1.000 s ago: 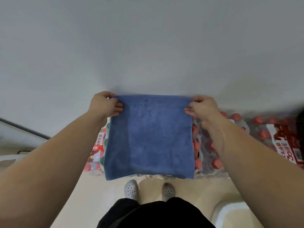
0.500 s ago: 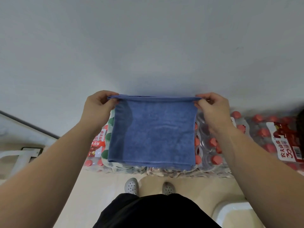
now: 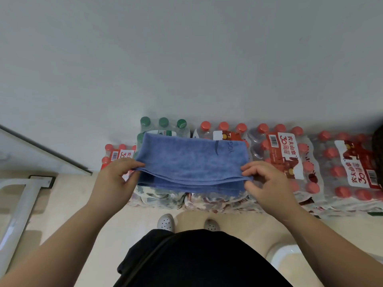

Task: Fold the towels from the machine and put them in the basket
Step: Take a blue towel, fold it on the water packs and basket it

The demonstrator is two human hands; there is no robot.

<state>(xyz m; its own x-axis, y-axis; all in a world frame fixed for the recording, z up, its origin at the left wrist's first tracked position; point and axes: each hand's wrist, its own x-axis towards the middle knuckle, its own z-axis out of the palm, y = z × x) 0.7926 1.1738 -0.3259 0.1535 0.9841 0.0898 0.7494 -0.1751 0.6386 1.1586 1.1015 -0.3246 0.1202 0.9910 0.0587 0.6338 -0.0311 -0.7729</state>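
A folded blue terry-cloth towel (image 3: 191, 162), layered edges facing the person, lies flat over shrink-wrapped packs of red-capped water bottles (image 3: 288, 160), each near corner pinched by left hand (image 3: 116, 181) and right hand (image 3: 267, 183) fingers.

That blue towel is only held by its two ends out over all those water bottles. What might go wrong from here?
1. The blue towel is pinched only at its near corners by the left hand and right hand; its stacked layers look uneven and may slide apart.
2. If either grip slips, it would likely drop onto the shrink-wrapped water bottle packs or the floor.
3. No basket is in view, so carrying it could undo the fold.
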